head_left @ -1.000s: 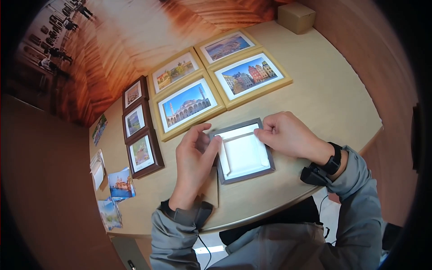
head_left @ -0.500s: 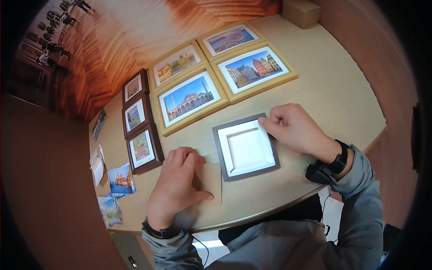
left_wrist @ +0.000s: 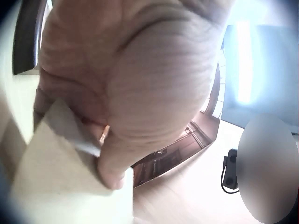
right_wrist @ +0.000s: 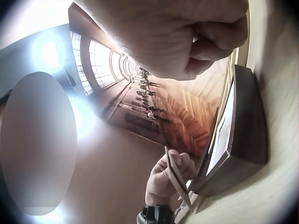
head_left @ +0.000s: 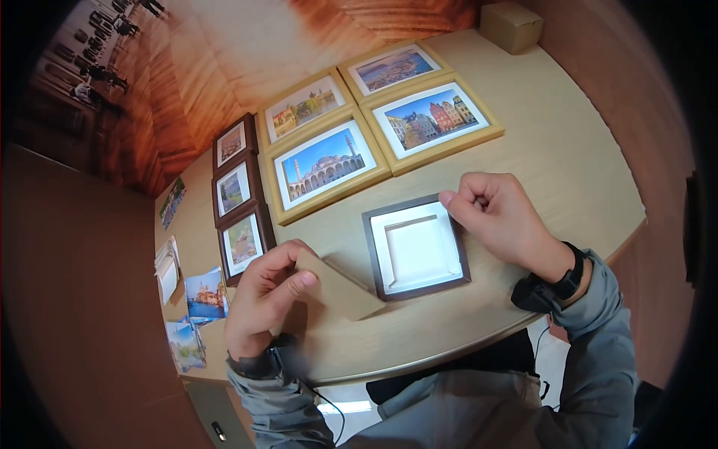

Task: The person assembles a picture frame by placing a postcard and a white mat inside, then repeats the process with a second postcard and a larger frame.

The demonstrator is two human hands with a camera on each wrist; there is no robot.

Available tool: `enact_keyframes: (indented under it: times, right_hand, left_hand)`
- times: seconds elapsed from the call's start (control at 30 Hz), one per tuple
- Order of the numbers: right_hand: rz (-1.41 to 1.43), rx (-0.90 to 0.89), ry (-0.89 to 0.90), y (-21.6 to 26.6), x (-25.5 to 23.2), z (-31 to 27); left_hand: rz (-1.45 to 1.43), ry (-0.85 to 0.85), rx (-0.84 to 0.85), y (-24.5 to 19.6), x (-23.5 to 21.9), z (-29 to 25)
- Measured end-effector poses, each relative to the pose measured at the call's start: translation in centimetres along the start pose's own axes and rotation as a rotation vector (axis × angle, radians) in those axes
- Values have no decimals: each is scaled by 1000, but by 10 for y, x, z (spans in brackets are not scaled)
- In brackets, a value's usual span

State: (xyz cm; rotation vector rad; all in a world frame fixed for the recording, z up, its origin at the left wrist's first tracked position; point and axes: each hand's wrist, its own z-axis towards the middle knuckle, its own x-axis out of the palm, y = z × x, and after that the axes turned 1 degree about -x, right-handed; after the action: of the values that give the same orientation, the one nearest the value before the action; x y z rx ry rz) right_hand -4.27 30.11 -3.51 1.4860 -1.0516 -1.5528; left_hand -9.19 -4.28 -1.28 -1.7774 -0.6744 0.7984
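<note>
In the head view my left hand (head_left: 262,299) pinches a thin brown backing board (head_left: 336,290) between thumb and fingers. The board is tilted up, its lower right corner close to the table by the frame. That hand's thumb lies on the board (left_wrist: 70,172) in the left wrist view too. A dark picture frame (head_left: 374,254) with a white inner lining (head_left: 383,258) lies flat on the table. At its upper right corner is my right hand (head_left: 497,209), fingers curled, thumb tip right at the rim. The right wrist view has the frame (right_wrist: 250,121) beneath that hand.
Beyond the frame lie several yellow framed pictures (head_left: 324,168) and, left of them, a column of dark brown framed pictures (head_left: 243,239). Loose photos (head_left: 205,295) and a white stack (head_left: 167,273) lie at the left edge. A cardboard box (head_left: 511,28) stands at the far right.
My left hand has left the frame's left side, moved down and left to the backing board, and lifted it off the table. The right hand has stayed by the frame's upper right corner.
</note>
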Motion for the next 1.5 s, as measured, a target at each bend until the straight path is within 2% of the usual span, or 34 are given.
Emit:
enact_keyframes:
  times: [0.07, 0.1, 0.13, 0.2, 0.27, 0.33, 0.4, 0.5, 0.57, 0.73, 0.8, 0.83, 0.9, 0.97, 1.0, 1.03, 1.07, 1.1, 1.23, 1.33, 1.37, 1.43, 1.5]
  right_hand:
    - [68, -30, 14, 3, 1, -3]
    - [113, -90, 55, 4, 2, -5]
    - [159, -148, 97, 6, 2, -7]
    - [162, -150, 142, 10, 2, -11]
    - [161, -150, 181, 11, 1, -14]
    - [123, -355, 229, 8, 2, -15]
    - [175, -349, 242, 9, 4, -17]
    - [179, -292, 360, 9, 3, -19]
    - [169, -309, 355, 7, 2, -18]
    - [139, -330, 330, 10, 5, -19]
    - [215, -206, 391, 7, 6, -17]
    - [214, -207, 389, 5, 7, -16]
    - [396, -22, 477, 1, 9, -14]
    - [482, 6, 506, -5, 14, -14]
    - [572, 33, 534, -6, 16, -14]
    - [570, 32, 538, 1, 11, -13]
    - [583, 150, 513, 13, 0, -12]
    - [595, 267, 485, 20, -6, -11]
    - [633, 268, 447, 24, -10, -9]
    - [575, 261, 415, 19, -8, -7]
    - [591, 270, 346, 16, -8, -7]
    - [607, 288, 282, 8, -10, -4]
    - [571, 209, 151, 1, -15, 2]
  left_hand:
    - [-259, 33, 292, 6, 7, 9]
    - [-347, 128, 347, 17, 3, 13]
    - [-342, 128, 349, 14, 10, 15]
    - [-451, 79, 396, 10, 31, 22]
    - [-463, 126, 380, 8, 41, 25]
    - [-746, 242, 381, 4, 55, 27]
    - [-740, 259, 401, 1, 62, 31]
    - [-653, 239, 433, 0, 74, 33]
    - [-750, 246, 382, -3, 84, 29]
    - [-758, 254, 373, -4, 94, 36]
    - [-772, 259, 374, -3, 94, 38]
    - [-759, 246, 376, -1, 94, 38]
    - [-748, 234, 381, 1, 95, 39]
    - [-655, 105, 463, 3, 97, 38]
    - [-657, 100, 464, 9, 95, 40]
    - [-563, 50, 556, 18, 90, 44]
    - [-466, 0, 646, 22, 87, 46]
    - [-485, -38, 627, 21, 84, 44]
    - [-308, -161, 690, 19, 79, 43]
    - [-238, -175, 719, 10, 83, 40]
    - [-238, -176, 716, 12, 81, 39]
    - [-84, -326, 633, 17, 77, 35]
    - [-128, -452, 533, 18, 75, 35]
